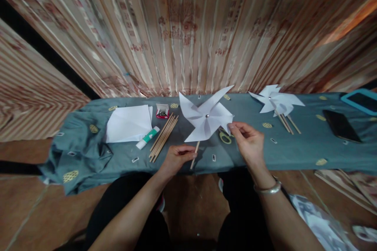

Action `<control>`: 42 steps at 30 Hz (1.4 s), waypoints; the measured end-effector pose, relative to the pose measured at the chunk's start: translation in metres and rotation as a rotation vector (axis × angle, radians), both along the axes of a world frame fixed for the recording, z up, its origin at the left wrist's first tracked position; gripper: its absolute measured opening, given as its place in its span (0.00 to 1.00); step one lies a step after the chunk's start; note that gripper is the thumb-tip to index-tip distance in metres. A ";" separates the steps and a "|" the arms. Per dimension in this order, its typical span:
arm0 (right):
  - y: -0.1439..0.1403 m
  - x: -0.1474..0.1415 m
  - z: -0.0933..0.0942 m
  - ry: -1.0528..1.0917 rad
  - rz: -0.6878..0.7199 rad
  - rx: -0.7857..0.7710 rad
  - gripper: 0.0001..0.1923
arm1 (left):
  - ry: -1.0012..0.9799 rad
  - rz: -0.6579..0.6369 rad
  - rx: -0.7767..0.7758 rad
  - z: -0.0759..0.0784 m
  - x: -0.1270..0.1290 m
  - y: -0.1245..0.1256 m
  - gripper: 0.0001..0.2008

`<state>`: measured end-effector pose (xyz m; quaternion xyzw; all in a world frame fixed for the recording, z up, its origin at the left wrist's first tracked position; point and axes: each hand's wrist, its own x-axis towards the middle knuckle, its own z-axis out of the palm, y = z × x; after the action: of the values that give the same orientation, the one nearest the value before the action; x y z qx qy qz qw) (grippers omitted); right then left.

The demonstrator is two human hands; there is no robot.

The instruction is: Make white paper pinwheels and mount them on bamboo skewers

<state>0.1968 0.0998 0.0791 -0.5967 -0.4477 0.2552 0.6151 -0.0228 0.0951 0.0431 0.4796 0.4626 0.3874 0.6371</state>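
A white paper pinwheel (211, 122) with a shiny pin at its centre is held up over the cloth-covered table. My left hand (178, 158) pinches its wooden stick (194, 156) below the blades. With thumb and finger, my right hand (247, 138) grips the tip of the right-hand blade. Scissors with yellow-green handles (225, 137) lie behind the pinwheel, partly hidden by it. To the left of my hands rest several wooden sticks (163, 138) and a green and white glue stick (148, 137).
At the left lies a stack of white paper (128, 123), near a small red box of pins (162, 112). Finished pinwheels (277, 100) lie at the back right. Farther right are a black phone (341, 126) and a blue-framed device (361, 102). A curtain (188, 39) hangs behind the table (297, 149).
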 end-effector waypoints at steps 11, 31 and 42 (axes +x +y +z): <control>-0.005 -0.016 -0.003 0.068 0.133 -0.047 0.13 | 0.018 0.056 0.031 0.003 0.000 0.004 0.11; -0.013 -0.049 0.000 0.220 0.358 -0.147 0.17 | -0.024 0.106 0.001 0.004 0.003 0.004 0.12; -0.012 -0.057 -0.004 0.209 0.463 -0.183 0.16 | 0.005 0.033 0.073 0.001 0.004 0.003 0.12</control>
<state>0.1399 0.0875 0.0753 -0.5021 -0.4815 0.4886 0.5266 -0.0193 0.0981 0.0440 0.4957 0.4578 0.4131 0.6116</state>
